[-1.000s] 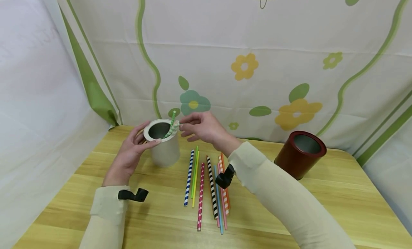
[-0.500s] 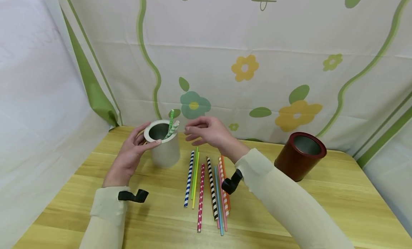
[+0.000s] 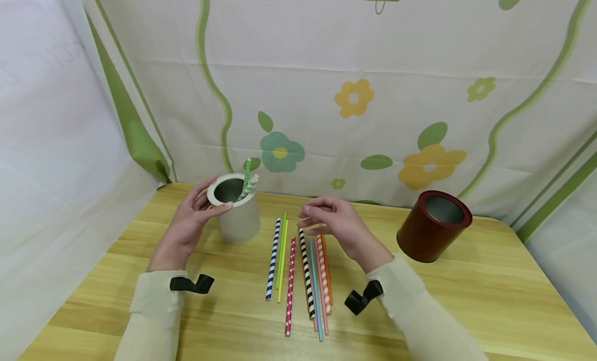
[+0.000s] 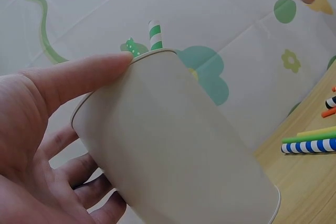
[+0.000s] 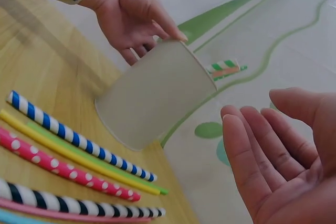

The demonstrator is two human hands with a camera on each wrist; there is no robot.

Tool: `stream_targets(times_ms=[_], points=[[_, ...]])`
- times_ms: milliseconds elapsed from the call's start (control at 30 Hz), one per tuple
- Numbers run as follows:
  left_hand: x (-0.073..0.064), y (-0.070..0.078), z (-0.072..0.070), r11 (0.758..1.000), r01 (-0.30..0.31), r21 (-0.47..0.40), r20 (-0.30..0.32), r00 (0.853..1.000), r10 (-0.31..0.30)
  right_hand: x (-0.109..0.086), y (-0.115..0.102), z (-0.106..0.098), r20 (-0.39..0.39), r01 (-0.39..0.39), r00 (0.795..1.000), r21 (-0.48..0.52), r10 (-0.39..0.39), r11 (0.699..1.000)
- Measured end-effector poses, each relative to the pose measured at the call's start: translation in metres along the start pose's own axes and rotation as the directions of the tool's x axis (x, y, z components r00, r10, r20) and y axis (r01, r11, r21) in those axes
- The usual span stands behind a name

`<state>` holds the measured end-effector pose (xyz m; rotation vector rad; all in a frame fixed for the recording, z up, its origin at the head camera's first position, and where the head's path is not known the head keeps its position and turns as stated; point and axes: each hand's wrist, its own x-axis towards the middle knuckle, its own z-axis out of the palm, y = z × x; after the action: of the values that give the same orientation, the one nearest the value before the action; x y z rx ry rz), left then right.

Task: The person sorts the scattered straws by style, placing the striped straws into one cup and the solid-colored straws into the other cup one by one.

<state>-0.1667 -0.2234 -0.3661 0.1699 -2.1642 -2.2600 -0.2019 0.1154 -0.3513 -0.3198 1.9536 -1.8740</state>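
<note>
Wooden table [image 3: 228, 325] below, left grip [image 3: 188, 218] clasps white can [image 3: 240, 222]; right grip [image 3: 337, 222] hangs relaxed near straws [image 3: 307, 275].

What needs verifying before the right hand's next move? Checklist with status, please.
1. White can held: ok, left hand grips it near the rim.
2. Right hand free: ok, holds nothing.
3. Green-striped straw inside the white can: ok, leaning and sticking out above the rim.
4. Black-striped straw clear of neighbours: not ok, bunched with others, including the blue straw.
5. White can's floor: cannot tell, hidden.
6. Red can upright: ok, mouth up.
</note>
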Motion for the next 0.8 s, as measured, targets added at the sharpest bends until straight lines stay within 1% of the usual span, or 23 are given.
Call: stream_targets(times_ms=[233, 433, 633, 800], points=[[-0.001, 0.000, -0.001, 1.000, 0.002, 0.000, 0.003, 1.000, -0.002, -0.015, 0.034, -0.013, -0.092, -0.031, 0.995, 0.012, 0.032, 0.999], [-0.001, -0.001, -0.001, 1.000, -0.004, 0.004, 0.006, 1.000, 0.004, -0.023, 0.056, -0.021, -0.197, -0.083, 0.977, 0.019, 0.085, 0.996], [0.000, 0.000, 0.000, 1.000, -0.001, -0.002, 0.005, 1.000, 0.001, -0.030, 0.067, -0.024, -0.295, -0.124, 0.949, -0.023, 0.112, 0.992], [0.000, -0.001, -0.001, 1.000, -0.004, -0.005, 0.007, 1.000, 0.004, -0.033, 0.071, -0.024, -0.334, -0.145, 0.935, -0.045, 0.122, 0.988]])
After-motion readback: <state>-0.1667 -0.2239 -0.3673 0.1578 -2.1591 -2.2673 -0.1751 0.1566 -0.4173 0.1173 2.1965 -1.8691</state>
